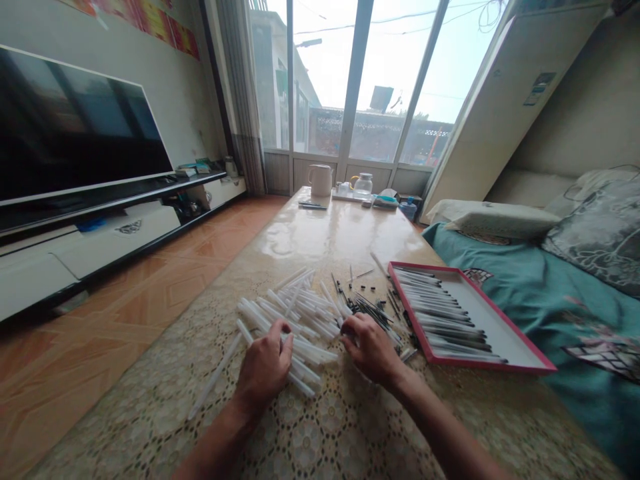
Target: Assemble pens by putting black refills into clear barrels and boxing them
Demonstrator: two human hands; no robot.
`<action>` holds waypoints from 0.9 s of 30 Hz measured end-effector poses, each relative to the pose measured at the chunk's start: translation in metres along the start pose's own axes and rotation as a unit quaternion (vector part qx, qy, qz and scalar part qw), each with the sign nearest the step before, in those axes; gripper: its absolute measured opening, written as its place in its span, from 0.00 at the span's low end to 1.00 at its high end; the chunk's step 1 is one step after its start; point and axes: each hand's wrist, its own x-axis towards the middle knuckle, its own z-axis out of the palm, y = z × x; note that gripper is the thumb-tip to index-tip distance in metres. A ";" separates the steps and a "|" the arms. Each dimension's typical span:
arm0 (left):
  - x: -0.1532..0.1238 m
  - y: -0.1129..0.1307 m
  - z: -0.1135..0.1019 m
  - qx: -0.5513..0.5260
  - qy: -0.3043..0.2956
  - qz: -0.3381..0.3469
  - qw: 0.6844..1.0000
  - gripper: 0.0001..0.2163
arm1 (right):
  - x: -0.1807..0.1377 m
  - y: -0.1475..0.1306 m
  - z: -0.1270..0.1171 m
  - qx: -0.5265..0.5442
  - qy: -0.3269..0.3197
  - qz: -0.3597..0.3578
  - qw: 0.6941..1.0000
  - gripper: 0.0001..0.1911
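My left hand (266, 363) is over the near side of a pile of white translucent pen barrels (295, 310), its thumb and fingers curled in. Barrels pass under and beside it; whatever it grips is hidden. To the right, my right hand (371, 348) has its fingertips pinched together, between the barrels and a heap of dark pen refills (373, 312). Something small and dark shows at those fingertips, too small to name. Several small black caps (368, 288) lie beyond the refills. A shallow red-rimmed box (487, 367) holds a row of pens (445, 313).
The long table (327, 413) has a patterned cover. At its far end stand a light jug (321, 180), a glass teapot (363, 183) and a teal item (385, 200). A sofa (505, 287) borders the right side; a TV cabinet (125, 227) stands left across the floor.
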 end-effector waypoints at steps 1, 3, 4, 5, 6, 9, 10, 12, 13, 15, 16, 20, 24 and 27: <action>0.000 -0.001 0.000 0.006 -0.005 0.001 1.000 0.03 | -0.002 -0.005 0.003 -0.001 -0.007 -0.006 1.000 0.02; 0.000 -0.002 0.000 0.004 -0.013 0.005 1.000 0.05 | -0.007 -0.016 0.006 -0.006 -0.021 -0.019 1.000 0.02; 0.000 -0.001 0.001 -0.006 -0.018 0.007 1.000 0.05 | -0.009 -0.020 0.008 -0.012 -0.026 -0.024 0.999 0.02; 0.000 -0.001 0.002 -0.021 -0.024 0.008 0.999 0.06 | -0.010 -0.024 0.008 -0.019 -0.030 -0.026 0.999 0.03; 0.000 -0.001 0.003 -0.039 -0.029 0.008 0.999 0.07 | -0.012 -0.027 0.009 -0.027 -0.032 -0.027 0.999 0.03; 0.000 -0.001 0.005 -0.091 -0.042 0.002 0.995 0.08 | -0.014 -0.030 0.010 -0.046 -0.033 -0.019 0.998 0.04; -0.001 -0.001 0.006 -0.106 -0.043 -0.001 0.993 0.08 | -0.014 -0.028 0.010 -0.049 -0.032 -0.016 0.998 0.04; -0.001 -0.001 0.007 -0.132 -0.039 -0.005 0.990 0.08 | -0.014 -0.023 0.010 -0.050 -0.027 -0.010 0.998 0.05; -0.001 -0.001 0.008 -0.145 -0.032 -0.005 0.989 0.08 | -0.014 -0.019 0.010 -0.049 -0.019 -0.007 0.999 0.05; -0.002 0.001 0.009 -0.172 -0.010 -0.001 0.985 0.07 | -0.014 -0.011 0.007 -0.041 0.004 -0.003 0.999 0.04; -0.003 0.002 0.010 -0.190 -0.004 -0.003 0.982 0.07 | -0.014 -0.008 0.005 -0.032 0.018 -0.004 0.999 0.03; -0.003 0.007 0.017 -0.324 -0.074 -0.075 0.940 0.11 | -0.016 -0.003 -0.002 0.024 0.052 -0.029 0.998 0.03; -0.003 0.010 0.024 -0.457 -0.166 -0.161 0.859 0.19 | -0.018 -0.013 -0.002 0.070 0.046 -0.070 0.994 0.03; -0.004 0.012 0.024 -0.500 -0.153 -0.188 0.831 0.16 | -0.016 -0.012 0.000 0.095 0.045 -0.080 0.991 0.04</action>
